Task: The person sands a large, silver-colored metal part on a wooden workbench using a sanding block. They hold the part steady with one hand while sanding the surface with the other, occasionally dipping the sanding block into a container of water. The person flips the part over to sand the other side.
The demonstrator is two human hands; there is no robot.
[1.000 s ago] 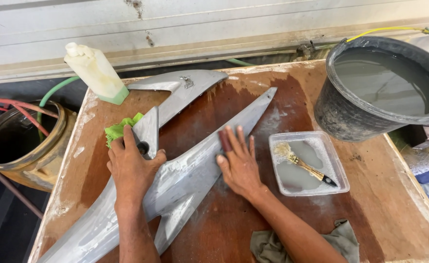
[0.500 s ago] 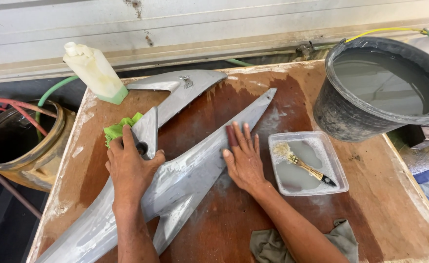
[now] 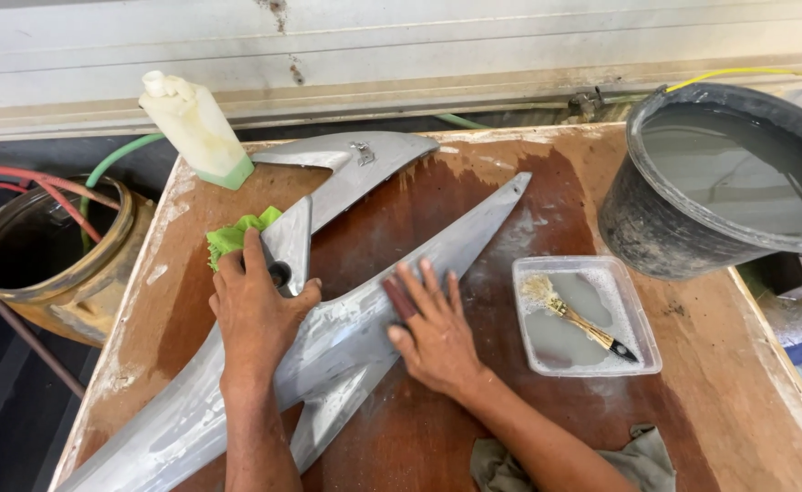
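Pressing down on a long grey panel (image 3: 346, 337), the person's two hands work side by side on a wet wooden tabletop (image 3: 720, 401). The panel is a pointed, wing-like piece of bodywork that runs from the near left corner up toward the middle of the tabletop, with a second prong branching off toward the far edge. The left hand (image 3: 255, 314) lies over the panel where the prongs meet; its fingers (image 3: 253, 255) are curled loosely around the edge of the upright prong and touch a green cloth (image 3: 235, 235) tucked just behind it. The right hand (image 3: 433, 333) is spread flat on the panel's long arm, fingers (image 3: 424, 282) nearly straight, with a small dark reddish pad (image 3: 399, 299) showing under the forefinger; whether it is gripped or only pressed down cannot be told.

Just right of that hand sits a clear plastic tray (image 3: 642, 351) holding cloudy water and a small brush (image 3: 583, 323). A black bucket (image 3: 638, 219) of grey water stands at the far right corner. A pale plastic bottle (image 3: 196, 123) with a green base leans at the far left corner. A rusty drum (image 3: 64, 273) stands off the left side, and a grey rag (image 3: 638, 460) lies at the near edge.
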